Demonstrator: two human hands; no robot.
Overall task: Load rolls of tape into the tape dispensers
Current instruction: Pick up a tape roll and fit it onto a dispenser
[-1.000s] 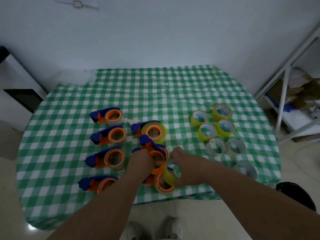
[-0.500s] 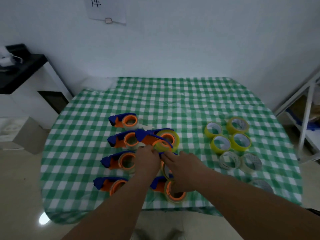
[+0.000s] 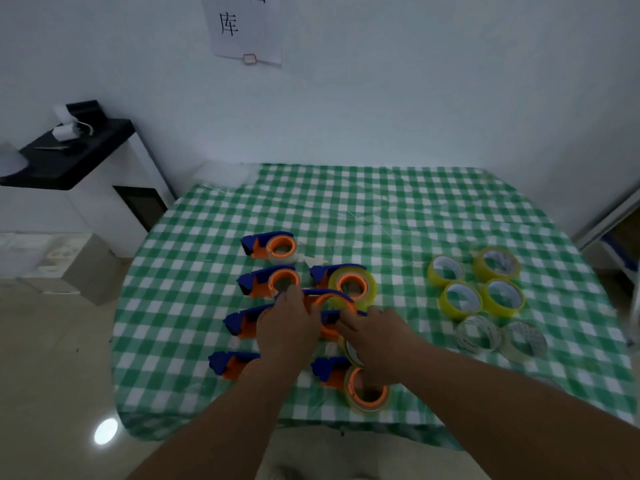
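Both hands, left (image 3: 286, 329) and right (image 3: 375, 337), grip an orange-blue dispenser (image 3: 330, 306) above the checked table (image 3: 381, 209).

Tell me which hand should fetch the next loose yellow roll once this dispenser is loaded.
Right, probably. The right hand lies on the same side as the yellow rolls, with bare cloth between. The left hand grips the dispenser and would have to cross over.

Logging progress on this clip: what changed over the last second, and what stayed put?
The left hand has lifted a dispenser off the checked cloth and holds it raised; the right hand works at its orange hub, a yellow roll under its fingers. The other dispensers and the loose rolls kept their places.
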